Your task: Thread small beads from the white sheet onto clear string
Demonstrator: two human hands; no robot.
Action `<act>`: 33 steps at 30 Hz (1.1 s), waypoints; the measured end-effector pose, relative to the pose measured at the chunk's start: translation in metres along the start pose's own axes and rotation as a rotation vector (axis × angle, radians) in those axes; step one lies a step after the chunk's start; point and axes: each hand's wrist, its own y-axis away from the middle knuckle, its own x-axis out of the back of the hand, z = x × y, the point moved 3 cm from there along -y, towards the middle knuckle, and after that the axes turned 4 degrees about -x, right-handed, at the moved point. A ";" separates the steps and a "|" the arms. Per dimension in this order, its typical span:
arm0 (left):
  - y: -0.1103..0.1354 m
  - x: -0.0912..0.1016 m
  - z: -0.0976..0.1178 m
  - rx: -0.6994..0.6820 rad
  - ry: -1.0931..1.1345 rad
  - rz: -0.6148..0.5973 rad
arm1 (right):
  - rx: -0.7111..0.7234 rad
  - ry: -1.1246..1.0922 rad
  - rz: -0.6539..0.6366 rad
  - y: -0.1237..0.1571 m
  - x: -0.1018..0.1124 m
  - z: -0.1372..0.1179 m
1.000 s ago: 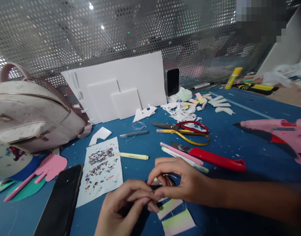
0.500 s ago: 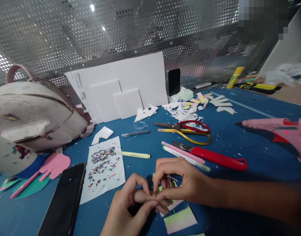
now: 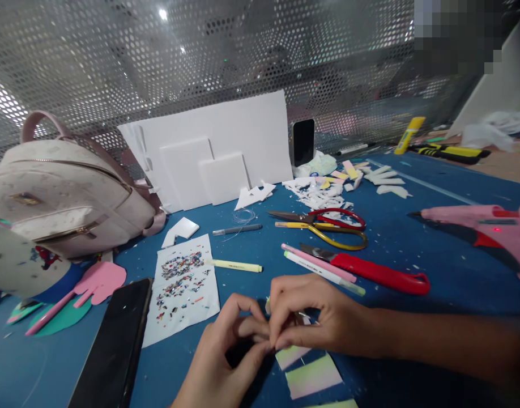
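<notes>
Left hand (image 3: 226,360) and right hand (image 3: 315,323) stay pinched fingertip to fingertip — what they grip is hidden. Both have sunk nearer the pastel strips (image 3: 313,377).

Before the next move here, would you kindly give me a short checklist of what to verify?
1. Left hand and right hand meet, fingertips pinched together: ok.
2. What the fingers pinch: cannot tell, it is hidden.
3. Paper strips lying right by the hands: ok.
4. Knife blade covered: not ok, it looks bare, just behind the right hand.
5. Glue gun apart from both hands: ok, though its red lamp glows.
6. Glitter sheet clear of the left hand: ok.
</notes>
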 end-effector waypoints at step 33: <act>-0.035 0.160 0.021 0.227 -1.122 -0.205 | -0.044 0.022 0.069 -0.001 0.001 0.005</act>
